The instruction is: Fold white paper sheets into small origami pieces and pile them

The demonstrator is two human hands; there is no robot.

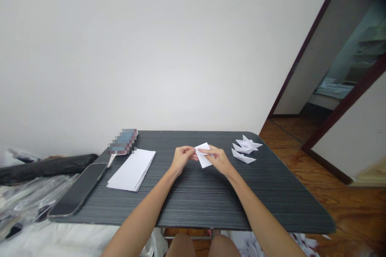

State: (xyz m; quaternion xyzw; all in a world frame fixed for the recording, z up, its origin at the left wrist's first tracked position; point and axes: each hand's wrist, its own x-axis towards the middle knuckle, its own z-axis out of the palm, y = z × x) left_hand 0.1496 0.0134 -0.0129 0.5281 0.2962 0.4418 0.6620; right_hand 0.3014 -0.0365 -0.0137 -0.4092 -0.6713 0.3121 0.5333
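Dark desk point(205, 200); left hand point(183, 157), right hand point(219, 160) fingers pinch folded paper point(204, 162), presumably steadying; sheets point(132, 170) left of it, boats point(245, 149) right, seemingly sorted.

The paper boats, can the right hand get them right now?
Probably yes: the boats lie close, to the right of the right hand, with only bare table between. But that hand holds the folded paper, so it would likely have to let go first.
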